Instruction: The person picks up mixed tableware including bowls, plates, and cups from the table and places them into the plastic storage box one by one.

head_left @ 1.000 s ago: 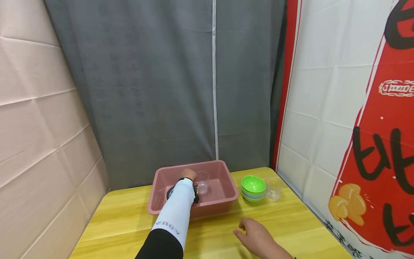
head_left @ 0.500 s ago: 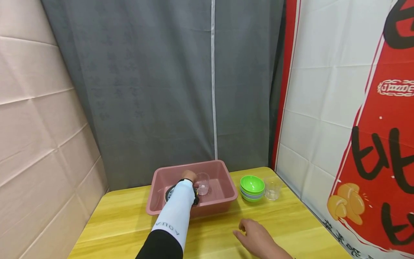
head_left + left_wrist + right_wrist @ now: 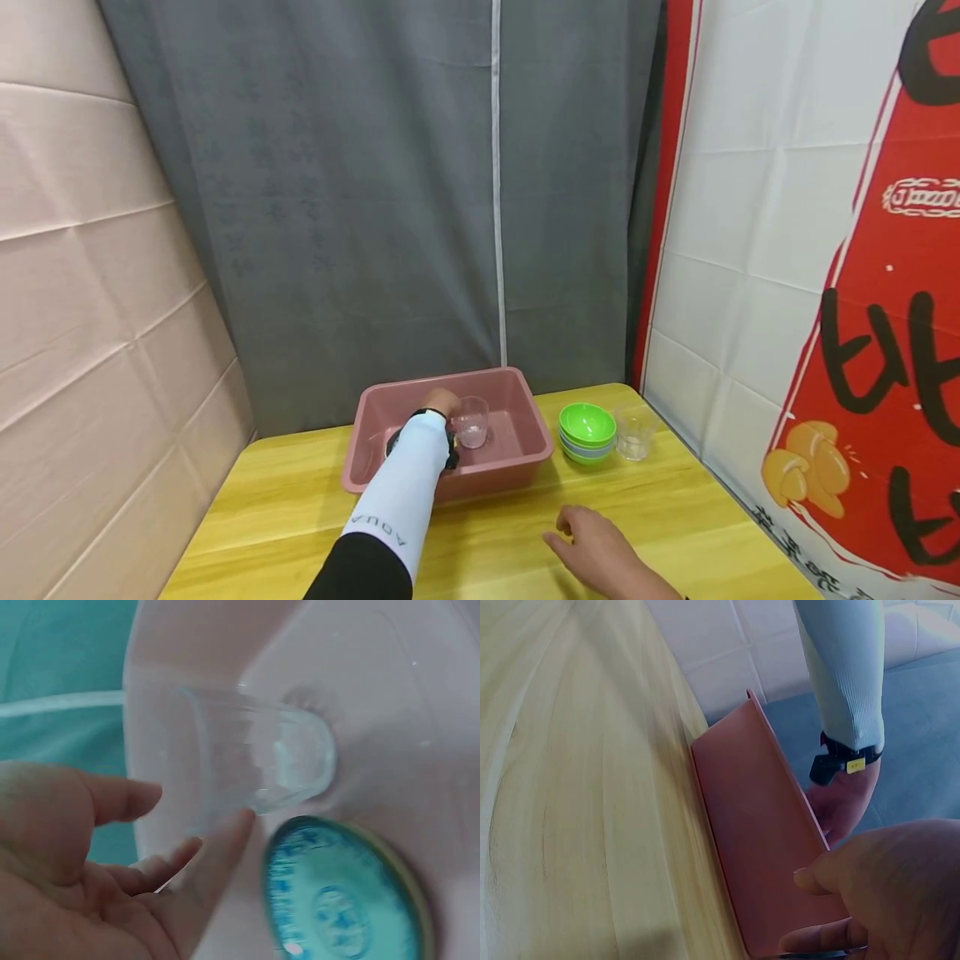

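Note:
Inside the pink plastic basin [image 3: 517, 417] a clear drinking glass [image 3: 472, 423] stands upright. My left hand [image 3: 442, 402] reaches in beside it. In the left wrist view the thumb and fingers are apart, with one fingertip [image 3: 246, 819] right at the side of the glass [image 3: 300, 754]. A patterned blue-and-white dish [image 3: 337, 900] lies near the glass, mostly hidden by my sleeve in the head view. My right hand [image 3: 596, 550] is over the table in front of the basin, fingers loosely bent and holding nothing.
To the right of the basin stands a stack of green and grey bowls [image 3: 587, 433], with another clear glass [image 3: 636, 433] beside it. The wooden table [image 3: 277, 508] ends at a grey curtain [image 3: 375, 250] behind and a white-and-red banner wall [image 3: 735, 317] at right.
My left forearm has shifted slightly to the left, and the glass beside that hand shows a little farther right. The right hand stays where it was.

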Available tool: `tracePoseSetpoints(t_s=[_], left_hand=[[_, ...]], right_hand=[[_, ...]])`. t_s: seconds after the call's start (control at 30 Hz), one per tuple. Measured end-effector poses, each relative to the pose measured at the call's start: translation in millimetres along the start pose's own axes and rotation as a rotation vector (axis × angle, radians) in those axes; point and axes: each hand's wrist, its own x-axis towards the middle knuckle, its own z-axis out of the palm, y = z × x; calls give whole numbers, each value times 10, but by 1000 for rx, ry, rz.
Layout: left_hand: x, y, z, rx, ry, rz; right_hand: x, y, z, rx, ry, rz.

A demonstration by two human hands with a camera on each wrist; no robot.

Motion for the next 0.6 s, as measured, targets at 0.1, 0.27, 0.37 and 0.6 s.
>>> tracePoseSetpoints(t_s=[0.1, 0.27, 0.37, 0.6], left_hand=[[-427, 214, -229, 41, 0, 70], [-1034, 425, -483, 85, 52, 207], [-1363, 413, -559, 73, 137, 304], [-2210, 162, -646, 92, 332, 388]], right_hand=[[3, 6, 9, 3, 0, -3], [-11, 55, 23, 4, 4, -10], [-4, 68, 18, 8, -8, 7], [12, 31, -4, 15, -7, 39]])
